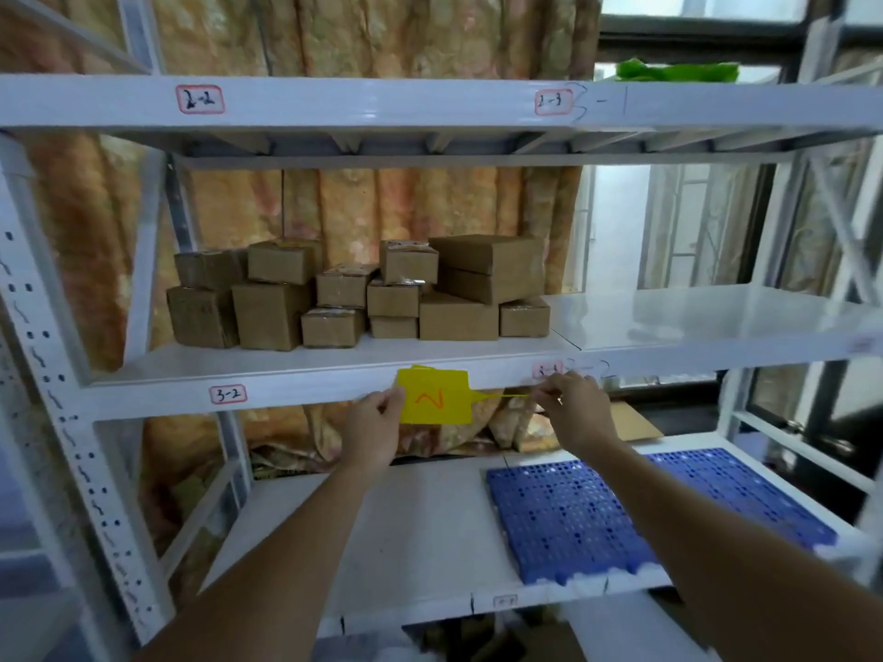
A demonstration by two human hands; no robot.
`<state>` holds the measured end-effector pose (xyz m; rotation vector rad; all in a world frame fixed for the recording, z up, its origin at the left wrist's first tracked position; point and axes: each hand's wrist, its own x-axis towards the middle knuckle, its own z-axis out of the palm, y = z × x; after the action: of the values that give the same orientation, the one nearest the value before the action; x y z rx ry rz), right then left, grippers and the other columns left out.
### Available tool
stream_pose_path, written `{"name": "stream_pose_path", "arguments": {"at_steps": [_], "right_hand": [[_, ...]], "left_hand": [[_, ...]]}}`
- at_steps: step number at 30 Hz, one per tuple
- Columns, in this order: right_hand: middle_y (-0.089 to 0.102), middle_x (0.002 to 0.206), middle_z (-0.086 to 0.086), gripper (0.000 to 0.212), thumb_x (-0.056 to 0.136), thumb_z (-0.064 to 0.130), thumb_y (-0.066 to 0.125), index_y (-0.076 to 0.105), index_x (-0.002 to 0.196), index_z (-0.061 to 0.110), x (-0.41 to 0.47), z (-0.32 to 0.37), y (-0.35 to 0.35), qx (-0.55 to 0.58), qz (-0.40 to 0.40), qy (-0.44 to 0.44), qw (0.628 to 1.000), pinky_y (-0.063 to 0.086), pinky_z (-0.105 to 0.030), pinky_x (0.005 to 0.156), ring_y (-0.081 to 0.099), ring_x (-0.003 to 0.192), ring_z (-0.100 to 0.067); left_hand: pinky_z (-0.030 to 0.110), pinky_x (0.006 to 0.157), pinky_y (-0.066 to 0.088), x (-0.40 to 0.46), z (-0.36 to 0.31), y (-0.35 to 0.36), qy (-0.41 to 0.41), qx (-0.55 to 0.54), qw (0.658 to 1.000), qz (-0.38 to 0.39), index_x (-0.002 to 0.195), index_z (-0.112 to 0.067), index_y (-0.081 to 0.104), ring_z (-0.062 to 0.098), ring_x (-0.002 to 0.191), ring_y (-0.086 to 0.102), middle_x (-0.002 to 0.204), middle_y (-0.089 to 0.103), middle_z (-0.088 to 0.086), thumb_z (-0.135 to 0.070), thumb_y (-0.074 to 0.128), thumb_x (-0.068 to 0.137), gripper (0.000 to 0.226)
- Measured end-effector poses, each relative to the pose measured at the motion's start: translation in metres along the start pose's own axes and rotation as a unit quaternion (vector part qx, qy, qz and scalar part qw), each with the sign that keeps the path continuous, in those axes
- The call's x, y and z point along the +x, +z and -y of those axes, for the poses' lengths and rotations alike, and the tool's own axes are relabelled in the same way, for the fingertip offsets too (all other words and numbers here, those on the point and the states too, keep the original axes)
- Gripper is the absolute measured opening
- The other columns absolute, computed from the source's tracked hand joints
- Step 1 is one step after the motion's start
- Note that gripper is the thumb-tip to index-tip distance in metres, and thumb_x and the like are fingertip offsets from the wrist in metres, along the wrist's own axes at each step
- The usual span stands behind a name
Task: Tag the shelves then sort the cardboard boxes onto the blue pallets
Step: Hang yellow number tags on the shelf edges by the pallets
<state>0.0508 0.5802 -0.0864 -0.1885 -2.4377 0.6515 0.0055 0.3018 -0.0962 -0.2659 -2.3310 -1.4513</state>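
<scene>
A yellow tag (437,396) with a red mark hangs in front of the middle shelf's front beam (296,389). My left hand (377,422) pinches the tag's left edge. My right hand (571,398) pinches the end of the tag's thin yellow strap (501,395), stretched out to the right. Several cardboard boxes (363,291) are stacked on the middle shelf, left of centre. Blue pallets (621,508) lie on the lower shelf at the right, under my right forearm.
White metal shelving carries small labels such as 3-2 (228,394) and 2-2 (199,98). A patterned curtain (382,203) hangs behind. A flat cardboard piece (630,420) lies at the back of the lower shelf. A green item (678,71) rests on the top shelf.
</scene>
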Motion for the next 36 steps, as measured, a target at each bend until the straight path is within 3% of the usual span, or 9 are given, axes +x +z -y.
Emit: {"name": "stream_pose_path", "arguments": {"at_steps": [3,7,12,16,20,27,29,33,36], "right_hand": [[0.066,0.094,-0.004,0.011,0.096,0.026,0.066,0.075,0.091,0.021,-0.02,-0.027,-0.001,-0.012,0.024,0.024,0.999,0.044,-0.04,0.08,0.058,0.099,-0.029],[0.056,0.09,-0.002,0.012,0.098,0.025,0.065,0.073,0.093,0.016,-0.045,-0.074,0.001,-0.033,0.056,0.043,0.997,0.043,-0.04,0.078,0.057,0.096,-0.032],[0.06,0.087,-0.006,0.014,0.1,0.022,0.062,0.07,0.092,0.015,-0.068,-0.133,-0.004,-0.018,0.116,0.075,0.99,0.046,-0.039,0.073,0.062,0.088,-0.032],[0.066,0.077,-0.007,0.019,0.101,0.029,0.061,0.066,0.093,0.012,-0.079,-0.17,-0.013,-0.01,0.16,0.11,0.981,0.041,-0.034,0.064,0.064,0.074,-0.026],[0.065,0.073,-0.004,0.027,0.097,0.041,0.065,0.058,0.081,0.02,-0.081,-0.21,-0.019,-0.036,0.173,0.14,0.974,0.037,-0.033,0.055,0.056,0.063,-0.017],[0.063,0.074,-0.004,0.015,0.101,0.024,0.061,0.062,0.089,0.016,-0.081,-0.275,0.003,-0.03,0.233,0.136,0.962,0.039,-0.037,0.059,0.059,0.072,-0.023],[0.053,0.066,0.002,0.019,0.101,0.024,0.061,0.055,0.085,0.016,-0.085,-0.287,0.014,-0.026,0.246,0.146,0.958,0.034,-0.034,0.057,0.052,0.064,-0.018],[0.061,0.075,-0.007,0.028,0.101,0.037,0.058,0.049,0.082,0.019,-0.087,-0.293,0.037,-0.021,0.264,0.16,0.951,0.04,-0.037,0.063,0.057,0.074,-0.026],[0.068,0.094,-0.01,0.019,0.103,0.037,0.052,0.055,0.096,0.02,-0.084,-0.296,0.056,-0.046,0.299,0.151,0.941,0.049,-0.038,0.074,0.064,0.089,-0.03]], "left_hand": [[0.038,0.058,0.021,-0.017,0.014,0.024,-0.014,0.027,0.997,0.072,0.057,-0.015,0.039,0.019,0.057,0.038,0.055,0.036,0.003,-0.032,0.047,0.108,0.053],[0.031,0.063,0.024,-0.04,0.036,0.065,-0.047,0.006,0.986,0.159,0.076,0.001,0.063,0.019,0.067,0.046,0.076,0.055,0.029,-0.022,0.048,0.108,0.042],[0.034,0.061,0.034,-0.064,0.042,0.115,-0.076,0.02,0.972,0.221,0.072,-0.008,0.058,0.02,0.057,0.049,0.064,0.053,0.008,-0.029,0.049,0.108,0.042],[0.035,0.061,0.035,-0.074,0.038,0.154,-0.095,0.025,0.972,0.215,0.069,-0.006,0.051,0.019,0.056,0.049,0.066,0.052,0.013,-0.032,0.047,0.108,0.047],[0.036,0.059,0.033,-0.084,0.038,0.189,-0.112,0.044,0.973,0.195,0.07,-0.005,0.051,0.022,0.058,0.048,0.066,0.053,0.01,-0.034,0.046,0.109,0.048],[0.035,0.06,0.037,-0.115,0.062,0.233,-0.179,0.048,0.966,0.179,0.07,-0.005,0.052,0.021,0.058,0.052,0.075,0.06,0.028,-0.033,0.05,0.107,0.046],[0.034,0.061,0.039,-0.12,0.074,0.238,-0.206,0.04,0.961,0.179,0.072,-0.006,0.057,0.021,0.057,0.053,0.067,0.06,0.019,-0.03,0.055,0.105,0.04],[0.03,0.058,0.044,-0.122,0.097,0.243,-0.232,0.025,0.958,0.169,0.101,-0.016,0.069,0.019,0.057,0.057,0.075,0.067,0.003,-0.024,0.064,0.1,0.01],[0.029,0.055,0.047,-0.115,0.115,0.251,-0.234,0.034,0.959,0.159,0.112,-0.015,0.067,0.021,0.055,0.058,0.077,0.068,0.006,-0.022,0.066,0.099,0.014]]}}
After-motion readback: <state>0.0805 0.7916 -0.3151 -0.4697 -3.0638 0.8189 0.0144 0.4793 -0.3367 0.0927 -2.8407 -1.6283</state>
